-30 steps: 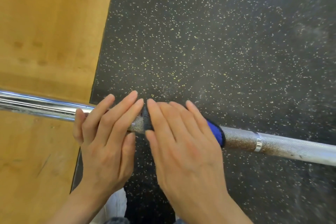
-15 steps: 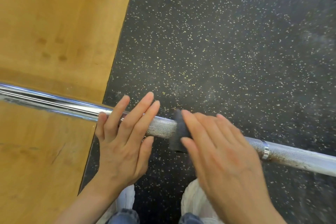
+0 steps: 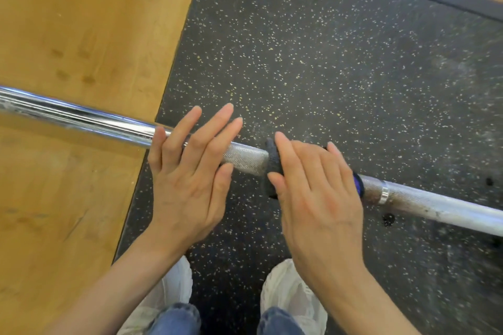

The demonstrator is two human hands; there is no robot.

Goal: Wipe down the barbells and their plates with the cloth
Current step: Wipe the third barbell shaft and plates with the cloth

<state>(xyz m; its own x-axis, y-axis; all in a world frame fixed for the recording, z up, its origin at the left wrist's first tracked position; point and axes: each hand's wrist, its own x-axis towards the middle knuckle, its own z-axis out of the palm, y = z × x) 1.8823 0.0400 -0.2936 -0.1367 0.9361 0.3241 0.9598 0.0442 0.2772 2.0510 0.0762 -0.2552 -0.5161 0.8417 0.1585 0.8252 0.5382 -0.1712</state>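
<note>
Right hand [image 3: 315, 198] presses the cloth [image 3: 272, 168] flat-fingered onto the barbell [image 3: 245, 158]; left hand [image 3: 187, 177] rests spread beside it.

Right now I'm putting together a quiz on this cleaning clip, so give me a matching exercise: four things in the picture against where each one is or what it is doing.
Things:
1. left hand
2. right hand
3. cloth
4. metal ring

Places or states:
A. wrapped around the barbell, under a hand
B. flat, fingers straight, resting on the bar
C. on the bar, right of both hands
D. pressing the dark cloth onto the bar

Pairs: 1-B, 2-D, 3-A, 4-C
</note>
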